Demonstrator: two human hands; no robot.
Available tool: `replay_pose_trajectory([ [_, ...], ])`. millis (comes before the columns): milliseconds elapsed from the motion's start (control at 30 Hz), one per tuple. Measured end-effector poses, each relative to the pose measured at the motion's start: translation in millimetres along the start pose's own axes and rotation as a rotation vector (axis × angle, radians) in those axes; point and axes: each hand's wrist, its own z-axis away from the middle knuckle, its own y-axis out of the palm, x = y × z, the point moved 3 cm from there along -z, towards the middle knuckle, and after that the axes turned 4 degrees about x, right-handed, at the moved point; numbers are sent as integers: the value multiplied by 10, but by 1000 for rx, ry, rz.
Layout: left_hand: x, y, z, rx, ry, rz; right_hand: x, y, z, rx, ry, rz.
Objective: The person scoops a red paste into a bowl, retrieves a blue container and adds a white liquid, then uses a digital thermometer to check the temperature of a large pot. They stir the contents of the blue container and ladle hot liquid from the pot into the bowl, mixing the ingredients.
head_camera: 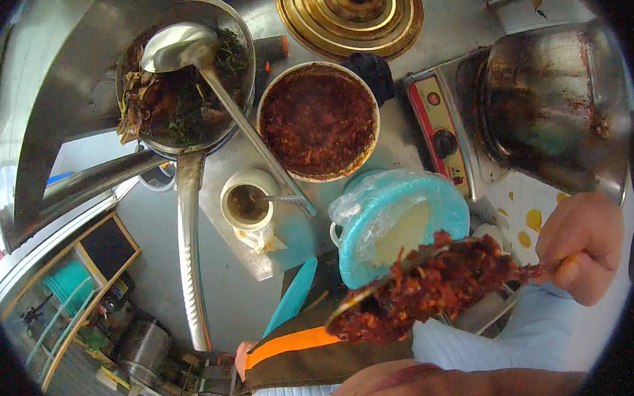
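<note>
At the right, my right hand is closed round the handle of a metal spoon or ladle, heaped with chunky dark red paste. This load hangs in front of a brown apron with an orange stripe, near a turquoise tub covered in clear plastic. A sliver of my left hand shows at the apron's left edge; its fingers are hidden. Similar red paste fills a round pot on the steel worktop. Left of that pot, a long-handled ladle lies across a pan of browned pieces and herbs.
A ringed metal lid lies behind the paste pot. A large steel pot stands on a burner with a red-edged control panel at right. A small pale jar holds brown liquid and a spoon. Lower left are shelves with a steel pot.
</note>
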Motion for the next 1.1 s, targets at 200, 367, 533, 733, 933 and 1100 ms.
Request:
replay_pose_trajectory([
  [200, -2, -21, -26, 0, -15, 15, 26, -11, 1, 120, -29, -8],
  [367, -58, -32, -62, 0, -22, 27, 83, -11, -69, 102, 63, -63],
  [533, -49, -35, -50, -8, -27, 36, 42, 19, -112, 5, -48, 12],
  [733, -110, -32, -42, -30, -26, 65, -176, 61, -334, -132, 274, 322],
  [933, -206, -107, 6, -92, 33, -21, -1216, 129, -908, -127, 362, 581],
  [1100, -105, -97, 93, -201, 173, 50, -1849, 287, -1169, 37, 393, 865],
])
